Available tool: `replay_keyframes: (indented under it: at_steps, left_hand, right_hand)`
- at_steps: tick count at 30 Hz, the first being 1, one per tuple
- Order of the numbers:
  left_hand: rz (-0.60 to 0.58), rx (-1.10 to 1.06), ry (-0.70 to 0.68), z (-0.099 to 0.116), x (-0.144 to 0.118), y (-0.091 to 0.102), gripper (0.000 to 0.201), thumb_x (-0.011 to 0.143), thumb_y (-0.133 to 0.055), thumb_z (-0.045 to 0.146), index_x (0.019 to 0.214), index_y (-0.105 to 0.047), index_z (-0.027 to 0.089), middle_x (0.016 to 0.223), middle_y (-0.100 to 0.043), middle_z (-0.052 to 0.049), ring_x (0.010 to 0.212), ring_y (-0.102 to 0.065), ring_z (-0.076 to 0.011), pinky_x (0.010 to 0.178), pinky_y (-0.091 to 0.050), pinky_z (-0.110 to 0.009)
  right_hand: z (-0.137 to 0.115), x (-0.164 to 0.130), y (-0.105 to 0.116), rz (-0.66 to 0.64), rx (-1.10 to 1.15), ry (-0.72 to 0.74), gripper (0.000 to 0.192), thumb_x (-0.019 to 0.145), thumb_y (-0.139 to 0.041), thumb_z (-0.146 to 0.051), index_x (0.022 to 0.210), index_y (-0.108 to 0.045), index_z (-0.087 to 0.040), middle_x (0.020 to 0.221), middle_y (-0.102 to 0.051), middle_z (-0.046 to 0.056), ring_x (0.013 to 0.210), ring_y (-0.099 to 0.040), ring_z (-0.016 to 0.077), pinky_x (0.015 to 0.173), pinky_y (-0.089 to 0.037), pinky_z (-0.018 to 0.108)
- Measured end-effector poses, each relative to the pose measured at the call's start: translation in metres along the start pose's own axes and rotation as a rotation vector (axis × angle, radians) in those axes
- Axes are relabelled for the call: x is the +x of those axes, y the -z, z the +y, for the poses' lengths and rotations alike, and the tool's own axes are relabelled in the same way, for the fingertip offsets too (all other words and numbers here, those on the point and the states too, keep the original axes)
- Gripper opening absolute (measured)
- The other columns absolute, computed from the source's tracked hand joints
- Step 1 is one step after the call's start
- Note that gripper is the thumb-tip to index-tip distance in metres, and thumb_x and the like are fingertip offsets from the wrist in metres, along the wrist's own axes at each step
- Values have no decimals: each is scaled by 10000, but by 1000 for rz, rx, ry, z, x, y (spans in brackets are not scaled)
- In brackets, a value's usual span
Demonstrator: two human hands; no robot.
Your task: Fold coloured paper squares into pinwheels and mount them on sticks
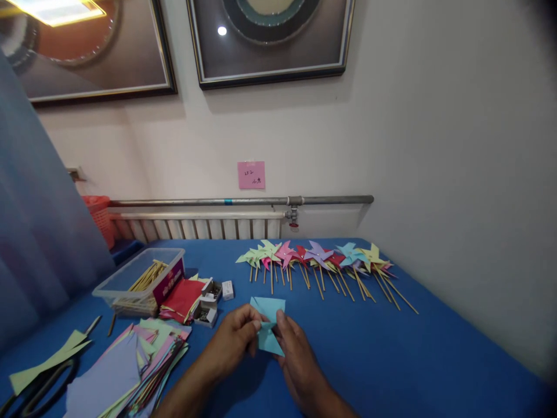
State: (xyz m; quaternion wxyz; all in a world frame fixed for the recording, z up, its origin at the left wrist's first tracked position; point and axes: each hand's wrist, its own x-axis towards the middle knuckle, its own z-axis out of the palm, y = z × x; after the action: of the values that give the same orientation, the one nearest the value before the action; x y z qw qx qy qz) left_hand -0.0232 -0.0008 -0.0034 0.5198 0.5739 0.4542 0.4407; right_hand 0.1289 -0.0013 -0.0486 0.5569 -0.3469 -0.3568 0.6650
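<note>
A light blue paper square (270, 306) is held up over the blue table, between both of my hands. It has slits running in from its corners, and part of it bends inward near the middle. My left hand (237, 337) pinches it at the left with thumb and fingers. From the right, my right hand (298, 351) grips it, thumb along the upper edge and fingers behind. The backs of the fingers hide part of the lower edge. Two small open boxes (206, 313) of metal pins stand just left of the paper.
Finished paper pinwheels (317, 253) on sticks lie in a row at the back. To the left are a clear plastic box (174, 253) of sticks, red paper squares (183, 297), a stack of coloured paper (108, 371) and scissors (47, 389). A wall and radiator (200, 226) border the blue table (391, 360).
</note>
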Motion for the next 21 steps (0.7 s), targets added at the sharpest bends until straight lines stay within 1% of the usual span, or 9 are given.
replay_keyframes:
  at_steps: [3, 5, 8, 10, 13, 15, 16, 18, 21]
  left_hand:
    - [2, 49, -27, -4, -2, -4, 257, 828, -683, 435, 792, -614, 190, 826, -717, -14, 504, -492, -91, 538, -376, -250]
    - [-7, 51, -26, -5, -2, -5, 230, 822, -689, 404, 787, -619, 187, 895, -725, -21, 522, -502, -90, 543, -389, -249]
    - [-1, 39, -22, -6, -2, -5, 222, 810, -709, 400, 802, -672, 181, 794, -691, -6, 520, -507, -104, 537, -380, -248]
    - [52, 29, -16, -4, 0, -2, 245, 783, -741, 421, 799, -709, 178, 693, -642, 11, 492, -494, -109, 516, -344, -247]
    - [230, 17, -23, -3, 5, 6, 260, 717, -797, 427, 711, -703, 185, 578, -568, 30, 471, -475, -117, 511, -311, -246]
    - [372, 26, -35, -3, 9, 14, 255, 695, -813, 402, 649, -671, 195, 542, -541, 34, 496, -480, -126, 533, -318, -242]
    - [418, 35, -34, -4, 11, 17, 254, 690, -818, 389, 631, -660, 199, 536, -536, 34, 513, -480, -129, 545, -320, -240]
    - [439, 49, -7, -7, 14, 22, 249, 678, -830, 371, 619, -659, 198, 536, -543, 32, 537, -468, -132, 560, -317, -241]
    - [386, 48, 42, -12, 16, 20, 242, 652, -844, 369, 638, -684, 188, 562, -571, 24, 554, -450, -132, 560, -305, -249]
  right_hand:
    - [-7, -3, -3, 20, 57, -56, 516, 738, -890, -697, 848, -731, -219, 778, -762, 19, 775, -694, 231, 703, -508, 309]
    - [-11, -3, -5, 22, 89, -78, 495, 703, -928, -640, 853, -725, -214, 800, -779, 24, 795, -712, 238, 712, -518, 309]
    - [-14, -1, -4, 11, 108, -98, 467, 672, -953, -551, 896, -741, -201, 808, -795, 34, 795, -732, 250, 721, -534, 322]
    - [-15, 1, -2, -1, 102, -101, 452, 678, -946, -522, 918, -759, -189, 824, -807, 49, 806, -746, 261, 734, -546, 337]
    - [-16, 3, 1, -7, 97, -103, 448, 705, -929, -517, 962, -781, -180, 854, -821, 67, 839, -764, 280, 767, -564, 363]
    - [-17, 3, 1, -5, 91, -105, 469, 711, -928, -523, 996, -787, -178, 861, -826, 74, 853, -772, 289, 780, -573, 375]
    - [-17, 3, 1, -5, 87, -105, 483, 713, -929, -526, 1014, -789, -176, 867, -829, 77, 860, -775, 292, 784, -576, 379]
    - [-18, 3, 1, -13, 79, -105, 502, 717, -932, -533, 1036, -789, -172, 873, -832, 83, 867, -778, 296, 787, -580, 382]
    - [-18, 3, 0, -32, 75, -109, 514, 732, -927, -554, 1038, -791, -165, 883, -834, 90, 878, -781, 296, 792, -583, 381]
